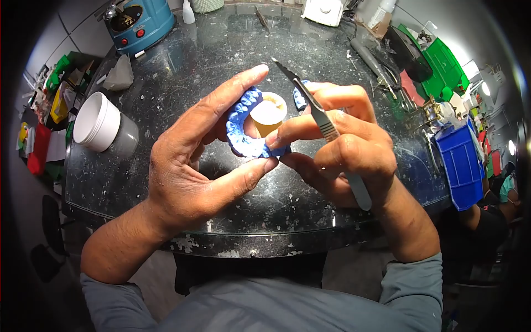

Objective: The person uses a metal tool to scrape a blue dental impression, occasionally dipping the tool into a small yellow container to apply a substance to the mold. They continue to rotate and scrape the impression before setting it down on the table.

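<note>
My left hand [185, 149] is closed around a blue horseshoe-shaped dental model [239, 124], its row of teeth turned up toward me. The thumb presses the near end and the index finger stretches along the far end. In my right hand [354, 138] a scalpel [321, 119] lies between the fingers, blade pointing up and away to the left. The thumb and a fingertip of that same hand also pinch the model's right end. A second blue piece [300, 95] shows by the right fingers, partly hidden behind them. Behind the model stands a small yellowish cup [269, 116] with a pale top.
A white tub [97, 122] stands at the left of the dark tabletop [221, 50]. At the back left is a blue machine with red buttons [141, 27]. A grey handpiece [370, 60], green bin [445, 69] and blue bin [459, 163] line the right, near another person [500, 213].
</note>
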`<action>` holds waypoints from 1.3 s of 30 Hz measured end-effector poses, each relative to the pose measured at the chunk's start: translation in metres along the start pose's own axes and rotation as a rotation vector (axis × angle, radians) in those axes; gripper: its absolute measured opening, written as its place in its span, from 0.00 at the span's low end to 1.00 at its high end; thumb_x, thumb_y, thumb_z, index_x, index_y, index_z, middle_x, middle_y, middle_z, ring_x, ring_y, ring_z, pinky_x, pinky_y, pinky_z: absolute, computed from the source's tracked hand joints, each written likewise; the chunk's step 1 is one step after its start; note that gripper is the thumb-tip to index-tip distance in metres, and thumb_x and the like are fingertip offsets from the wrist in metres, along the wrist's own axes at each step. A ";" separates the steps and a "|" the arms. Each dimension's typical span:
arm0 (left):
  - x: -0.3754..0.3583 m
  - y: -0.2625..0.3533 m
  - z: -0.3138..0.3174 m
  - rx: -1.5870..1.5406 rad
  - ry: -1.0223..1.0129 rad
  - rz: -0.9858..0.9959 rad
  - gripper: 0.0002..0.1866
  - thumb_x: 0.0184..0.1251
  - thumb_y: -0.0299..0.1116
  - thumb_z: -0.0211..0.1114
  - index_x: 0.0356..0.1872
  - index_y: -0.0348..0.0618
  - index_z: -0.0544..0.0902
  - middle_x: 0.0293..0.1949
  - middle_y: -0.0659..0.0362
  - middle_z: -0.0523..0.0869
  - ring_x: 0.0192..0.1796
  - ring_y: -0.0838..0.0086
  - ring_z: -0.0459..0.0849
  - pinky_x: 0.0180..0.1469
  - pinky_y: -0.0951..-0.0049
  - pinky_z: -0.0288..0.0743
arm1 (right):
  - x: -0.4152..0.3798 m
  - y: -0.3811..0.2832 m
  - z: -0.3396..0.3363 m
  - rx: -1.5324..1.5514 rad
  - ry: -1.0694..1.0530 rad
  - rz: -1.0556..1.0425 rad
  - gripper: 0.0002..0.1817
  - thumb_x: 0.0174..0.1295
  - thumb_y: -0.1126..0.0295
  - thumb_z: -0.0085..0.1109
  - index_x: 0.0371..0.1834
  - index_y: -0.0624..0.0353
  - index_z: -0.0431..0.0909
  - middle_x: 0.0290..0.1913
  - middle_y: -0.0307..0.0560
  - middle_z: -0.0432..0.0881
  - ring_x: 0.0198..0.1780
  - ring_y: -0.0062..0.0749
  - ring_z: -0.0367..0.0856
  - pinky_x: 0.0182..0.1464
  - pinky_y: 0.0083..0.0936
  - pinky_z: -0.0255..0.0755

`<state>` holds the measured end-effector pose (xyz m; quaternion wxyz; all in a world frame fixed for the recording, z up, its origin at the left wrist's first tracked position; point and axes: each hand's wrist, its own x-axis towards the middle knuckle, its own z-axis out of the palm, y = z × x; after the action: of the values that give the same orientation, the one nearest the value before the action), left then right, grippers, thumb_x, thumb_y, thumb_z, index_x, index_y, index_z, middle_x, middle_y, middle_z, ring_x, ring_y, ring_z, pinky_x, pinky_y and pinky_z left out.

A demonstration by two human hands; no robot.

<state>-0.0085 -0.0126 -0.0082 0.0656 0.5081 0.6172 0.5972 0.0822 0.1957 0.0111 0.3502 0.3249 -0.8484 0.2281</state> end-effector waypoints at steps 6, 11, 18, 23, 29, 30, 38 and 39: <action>0.000 -0.004 0.002 -0.034 0.097 0.011 0.40 0.50 0.17 0.75 0.67 0.35 0.66 0.61 0.54 0.74 0.45 0.82 0.76 0.52 0.81 0.73 | -0.002 0.009 0.005 0.043 0.073 0.022 0.22 0.51 0.75 0.75 0.32 0.52 0.64 0.44 0.57 0.88 0.50 0.47 0.83 0.60 0.41 0.67; 0.001 -0.001 0.005 0.073 0.160 0.086 0.40 0.49 0.17 0.76 0.65 0.37 0.65 0.49 0.59 0.76 0.42 0.83 0.76 0.48 0.82 0.74 | -0.006 0.011 0.006 0.125 0.131 0.015 0.21 0.50 0.75 0.76 0.37 0.55 0.68 0.44 0.56 0.87 0.49 0.48 0.84 0.59 0.43 0.70; 0.002 -0.007 0.000 0.174 0.180 0.230 0.41 0.48 0.12 0.73 0.64 0.40 0.63 0.54 0.54 0.71 0.38 0.80 0.75 0.41 0.81 0.73 | -0.007 0.003 0.000 0.453 0.305 0.471 0.28 0.72 0.57 0.37 0.59 0.72 0.71 0.57 0.62 0.77 0.50 0.38 0.81 0.59 0.37 0.74; 0.002 -0.004 0.004 0.165 0.205 0.230 0.39 0.48 0.12 0.73 0.63 0.41 0.64 0.52 0.56 0.72 0.39 0.81 0.74 0.41 0.82 0.72 | -0.005 0.004 0.001 0.777 0.373 0.652 0.24 0.72 0.63 0.44 0.60 0.74 0.71 0.55 0.64 0.80 0.56 0.45 0.83 0.63 0.43 0.75; 0.001 -0.002 0.001 0.046 0.146 0.086 0.34 0.50 0.15 0.75 0.60 0.36 0.69 0.42 0.61 0.73 0.41 0.85 0.72 0.44 0.85 0.72 | -0.007 -0.006 0.007 0.650 0.326 0.428 0.11 0.65 0.82 0.58 0.50 0.69 0.75 0.43 0.55 0.84 0.48 0.39 0.86 0.54 0.37 0.82; 0.002 0.002 0.004 0.016 0.180 0.021 0.35 0.52 0.16 0.74 0.62 0.35 0.68 0.38 0.63 0.73 0.40 0.87 0.72 0.44 0.87 0.71 | -0.009 -0.007 0.005 0.560 0.262 0.366 0.11 0.64 0.81 0.60 0.49 0.69 0.75 0.44 0.55 0.84 0.48 0.39 0.86 0.54 0.37 0.81; 0.001 0.006 0.004 -0.007 0.184 -0.081 0.36 0.53 0.16 0.73 0.64 0.34 0.67 0.37 0.63 0.73 0.39 0.87 0.73 0.42 0.87 0.70 | -0.010 0.004 0.017 0.336 0.205 0.119 0.17 0.55 0.85 0.68 0.47 0.66 0.76 0.46 0.56 0.81 0.51 0.45 0.84 0.58 0.43 0.79; 0.001 0.007 0.004 -0.012 0.194 -0.101 0.35 0.53 0.16 0.73 0.63 0.34 0.68 0.37 0.63 0.73 0.39 0.87 0.73 0.42 0.87 0.70 | -0.010 0.006 0.019 0.400 0.228 0.105 0.17 0.55 0.86 0.67 0.47 0.66 0.75 0.45 0.56 0.80 0.51 0.45 0.84 0.59 0.45 0.78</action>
<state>-0.0023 -0.0107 -0.0033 0.0388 0.4157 0.6417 0.6433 0.0751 0.1920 -0.0096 0.3600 0.3153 -0.7569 0.4450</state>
